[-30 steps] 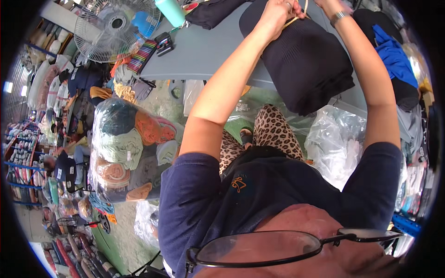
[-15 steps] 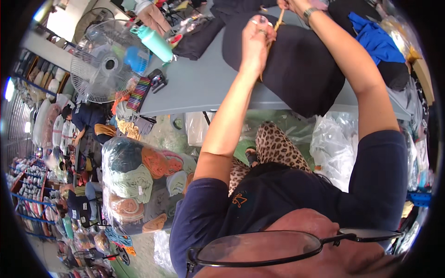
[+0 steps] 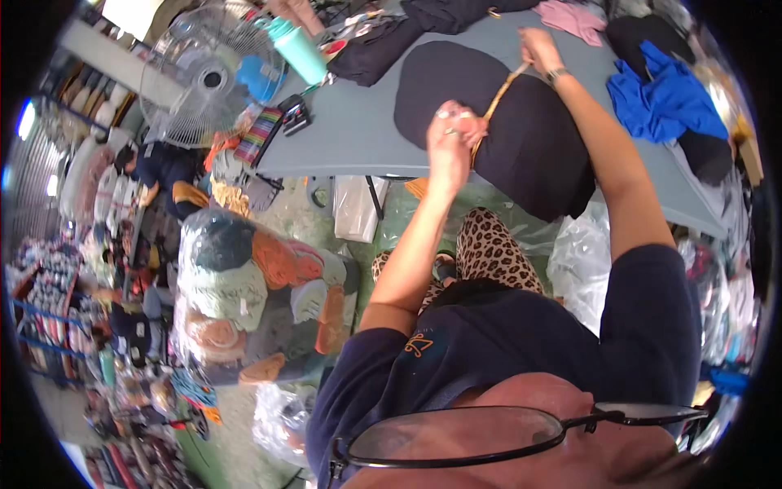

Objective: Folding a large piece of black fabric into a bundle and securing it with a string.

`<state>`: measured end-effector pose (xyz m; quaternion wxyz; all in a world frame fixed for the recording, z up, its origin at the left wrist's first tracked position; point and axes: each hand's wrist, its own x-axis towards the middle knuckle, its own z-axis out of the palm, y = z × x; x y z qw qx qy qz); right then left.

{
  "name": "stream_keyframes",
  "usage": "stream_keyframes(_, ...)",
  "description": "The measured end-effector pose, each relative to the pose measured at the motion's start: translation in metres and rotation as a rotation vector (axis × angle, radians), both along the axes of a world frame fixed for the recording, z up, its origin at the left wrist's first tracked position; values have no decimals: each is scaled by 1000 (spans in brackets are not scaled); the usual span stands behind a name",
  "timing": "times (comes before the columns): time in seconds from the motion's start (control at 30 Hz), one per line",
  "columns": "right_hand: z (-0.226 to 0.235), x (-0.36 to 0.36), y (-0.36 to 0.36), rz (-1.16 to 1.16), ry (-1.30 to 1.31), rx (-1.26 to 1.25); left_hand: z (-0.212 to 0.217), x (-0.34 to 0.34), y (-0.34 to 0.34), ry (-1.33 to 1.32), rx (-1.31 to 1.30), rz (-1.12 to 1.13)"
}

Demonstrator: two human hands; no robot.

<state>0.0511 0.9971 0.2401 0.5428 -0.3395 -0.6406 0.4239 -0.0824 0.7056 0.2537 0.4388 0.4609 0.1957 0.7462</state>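
A stack of folded black cloth [image 3: 529, 122] lies on the grey table, its near end hanging past the table's front edge. Across it runs a narrow yellow strip [image 3: 503, 91], stretched between my hands. My right hand [image 3: 538, 50] is closed on the strip's far end, over the back of the cloth. With bent fingers, my left hand [image 3: 456, 134] grips the strip lower down, close against the cloth. Whether the strip is a tie or a tape cannot be made out.
On the grey table [image 3: 342, 130] stand a mint green bottle [image 3: 297, 50] and a small black device [image 3: 293, 114]. Blue cloth [image 3: 664, 98] lies at the right. A wire fan [image 3: 212, 79] and a wrapped bale of cloth rolls [image 3: 257, 297] are at the left, with a person [image 3: 163, 175] beyond.
The view has shifted, showing more of the table's far side. My hands have drawn farther apart, and a longer piece of the yellow strip shows taut between them.
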Motion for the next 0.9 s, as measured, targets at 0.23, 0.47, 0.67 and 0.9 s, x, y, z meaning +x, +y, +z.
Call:
stream_keyframes(0.23, 40, -39, -68, -407, -436, 428, 66, -10, 33, 147, 128, -7)
stream_keyframes(0.47, 29, -30, -46, -518, -414, 338, 35, -11, 24, 674, -11, 278)
stream_keyframes(0.67, 22, -24, -25, -504, -516, 336, 38, -7, 13, 1067, 338, 553)
stream_keyframes(0.9, 35, -34, -61, -489, -405, 389, 45, -16, 26, 1137, 365, 647)
